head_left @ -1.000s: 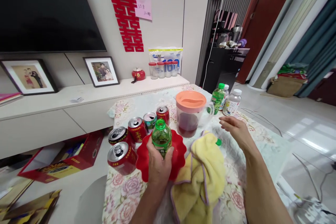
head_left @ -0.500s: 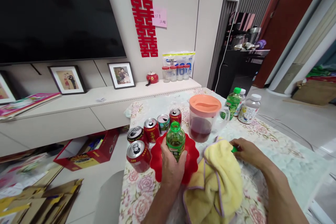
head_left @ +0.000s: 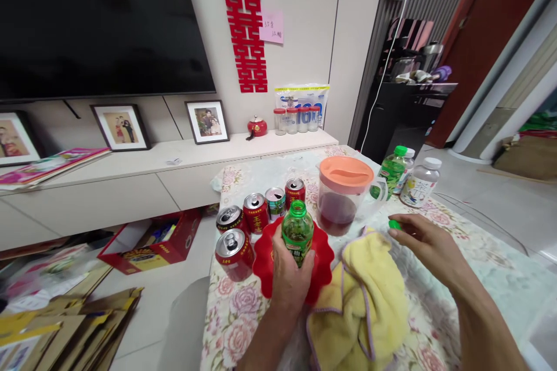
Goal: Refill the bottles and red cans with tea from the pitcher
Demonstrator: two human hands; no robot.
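My left hand [head_left: 290,278] is wrapped round an uncapped green plastic bottle [head_left: 298,232], upright over a red scalloped plate [head_left: 322,255]. Whether the bottle rests on the plate is hidden by my hand. Between the thumb and fingers of my right hand [head_left: 429,243] is a green bottle cap [head_left: 394,224], held above the table to the right of a yellow towel [head_left: 369,301]. The towel lies crumpled in front of me, beside the plate. Behind the plate stands a clear pitcher [head_left: 339,203] with an orange lid and dark liquid inside.
Several opened drink cans [head_left: 235,252] stand left of and behind the plate. At the table's right back are a capped green bottle [head_left: 392,168] and white-capped bottles [head_left: 421,182]. A low cabinet [head_left: 204,153] runs behind the flowered tablecloth [head_left: 243,301].
My right hand has lifted with the green cap, up and away from the towel. The left hand keeps its grip on the bottle. The whole view has shifted slightly.
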